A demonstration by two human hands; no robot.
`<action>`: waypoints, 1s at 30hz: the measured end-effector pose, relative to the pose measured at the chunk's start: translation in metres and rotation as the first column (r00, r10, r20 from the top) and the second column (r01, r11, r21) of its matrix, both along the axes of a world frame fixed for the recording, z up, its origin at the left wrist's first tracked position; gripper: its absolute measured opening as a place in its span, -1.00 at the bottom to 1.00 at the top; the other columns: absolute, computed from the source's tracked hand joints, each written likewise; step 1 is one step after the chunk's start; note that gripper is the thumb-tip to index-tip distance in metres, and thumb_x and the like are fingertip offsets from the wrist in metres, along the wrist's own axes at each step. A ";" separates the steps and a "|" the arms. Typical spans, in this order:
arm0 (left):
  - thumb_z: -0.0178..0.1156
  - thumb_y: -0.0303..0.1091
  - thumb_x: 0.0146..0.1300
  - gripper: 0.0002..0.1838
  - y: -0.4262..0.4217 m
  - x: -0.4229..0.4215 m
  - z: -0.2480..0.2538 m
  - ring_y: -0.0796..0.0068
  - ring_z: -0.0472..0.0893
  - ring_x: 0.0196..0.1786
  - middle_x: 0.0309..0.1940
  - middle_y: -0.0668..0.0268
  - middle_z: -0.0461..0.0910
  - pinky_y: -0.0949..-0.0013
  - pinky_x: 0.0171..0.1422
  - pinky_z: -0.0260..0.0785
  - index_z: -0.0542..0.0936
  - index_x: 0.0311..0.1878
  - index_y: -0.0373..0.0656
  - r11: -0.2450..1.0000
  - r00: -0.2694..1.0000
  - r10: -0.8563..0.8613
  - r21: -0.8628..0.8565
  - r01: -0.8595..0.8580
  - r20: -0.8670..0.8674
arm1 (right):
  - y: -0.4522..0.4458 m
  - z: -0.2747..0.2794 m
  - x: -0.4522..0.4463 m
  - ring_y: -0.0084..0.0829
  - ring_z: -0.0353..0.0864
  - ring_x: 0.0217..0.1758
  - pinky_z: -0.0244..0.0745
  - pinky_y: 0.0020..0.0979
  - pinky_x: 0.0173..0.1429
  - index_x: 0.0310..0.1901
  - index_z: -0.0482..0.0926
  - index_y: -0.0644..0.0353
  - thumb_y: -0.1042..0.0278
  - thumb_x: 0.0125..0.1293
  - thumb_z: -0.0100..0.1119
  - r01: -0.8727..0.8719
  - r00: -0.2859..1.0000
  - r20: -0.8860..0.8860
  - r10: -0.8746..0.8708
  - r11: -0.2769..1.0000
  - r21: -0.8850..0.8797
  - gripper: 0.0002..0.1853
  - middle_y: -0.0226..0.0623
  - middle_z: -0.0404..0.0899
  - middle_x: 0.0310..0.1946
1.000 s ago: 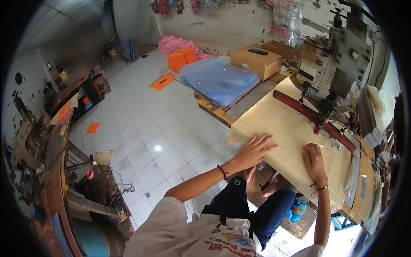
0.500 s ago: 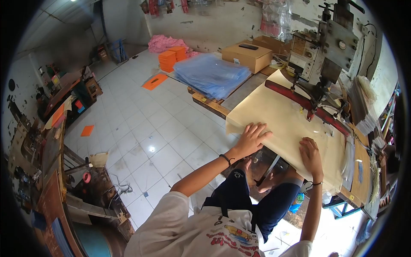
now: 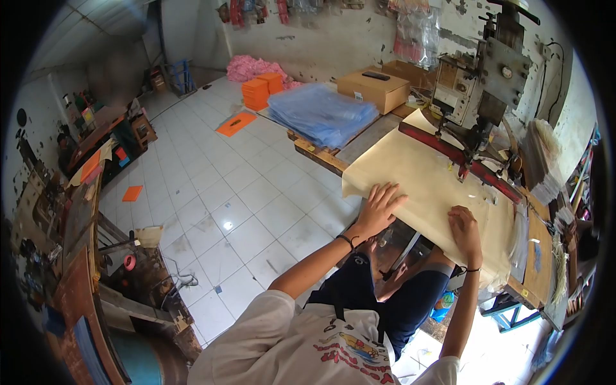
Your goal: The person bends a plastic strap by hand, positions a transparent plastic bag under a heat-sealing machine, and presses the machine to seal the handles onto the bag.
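Observation:
My left hand lies with fingers spread on the near left edge of a tan sheet that covers the worktable. Further right, my right hand rests on the same sheet, its fingers somewhat bent and nothing visible in them. Across the sheet's far side runs the red bar of a press. Small clear scraps lie near the bar. Whether the bar touches the sheet I cannot tell.
Clear bluish plastic sheets are piled at the table's far left, beside a cardboard box with a dark phone on top. Orange stacks and a pink heap are on the floor. Another bench stands at the left.
The camera view has shifted a little, so the table and press appear further left than a second ago. Both hands remain on the sheet in about the same places.

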State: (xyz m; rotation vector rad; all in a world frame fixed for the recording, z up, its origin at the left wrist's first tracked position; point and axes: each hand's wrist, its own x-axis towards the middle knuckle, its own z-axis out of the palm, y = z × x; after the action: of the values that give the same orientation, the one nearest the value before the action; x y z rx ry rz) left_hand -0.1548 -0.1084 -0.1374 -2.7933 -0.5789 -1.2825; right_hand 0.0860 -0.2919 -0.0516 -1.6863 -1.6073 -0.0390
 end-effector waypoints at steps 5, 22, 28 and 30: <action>0.52 -0.34 -0.02 -0.14 0.000 -0.001 0.002 0.04 0.25 0.55 0.48 0.16 0.29 -0.19 0.60 0.06 0.42 0.43 0.13 1.000 1.000 -0.001 -0.003 0.001 -0.010 | 0.001 -0.003 0.004 -0.01 0.63 0.15 0.51 -0.20 0.25 -0.11 0.66 0.35 0.51 0.33 0.23 0.005 0.999 -0.033 -0.006 1.000 -0.015 -0.85 -0.04 0.65 0.04; 0.52 -0.36 -0.07 -0.12 -0.004 0.006 -0.005 -0.01 0.23 0.54 0.47 0.17 0.28 -0.24 0.62 0.01 0.43 0.42 0.12 0.999 0.999 0.046 -0.030 -0.046 0.002 | -0.001 0.000 0.004 -0.06 0.68 0.03 0.53 -0.21 0.19 -0.13 0.66 0.35 0.50 0.34 0.24 0.014 0.995 -0.103 -0.014 1.000 0.005 -0.87 -0.06 0.69 -0.06; 0.55 -0.34 -0.15 -0.09 -0.001 0.011 -0.012 -0.01 0.25 0.52 0.43 0.13 0.29 -0.27 0.59 0.02 0.44 0.39 0.11 0.997 0.997 0.077 0.017 -0.077 0.001 | -0.001 -0.009 0.013 -0.37 0.65 -0.18 0.51 -0.41 -0.03 -0.10 0.66 0.31 0.49 0.38 0.21 0.009 0.990 -0.141 -0.002 0.999 0.049 -0.87 -0.20 0.68 -0.22; 0.55 -0.32 -0.14 -0.11 0.000 0.013 -0.014 0.00 0.26 0.51 0.41 0.12 0.29 -0.26 0.58 0.03 0.44 0.38 0.10 0.994 0.995 0.101 0.029 -0.101 -0.003 | -0.002 -0.007 0.014 -0.39 0.65 -0.17 0.51 -0.41 -0.02 -0.10 0.65 0.32 0.47 0.40 0.19 0.010 0.990 -0.140 -0.005 0.999 0.040 -0.86 -0.20 0.68 -0.22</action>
State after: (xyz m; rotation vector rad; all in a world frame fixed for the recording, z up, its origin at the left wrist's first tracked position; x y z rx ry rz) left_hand -0.1415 -0.1082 -0.1519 -2.7050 -0.6861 -1.2541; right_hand 0.1004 -0.2938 -0.0582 -1.6274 -1.4868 0.0419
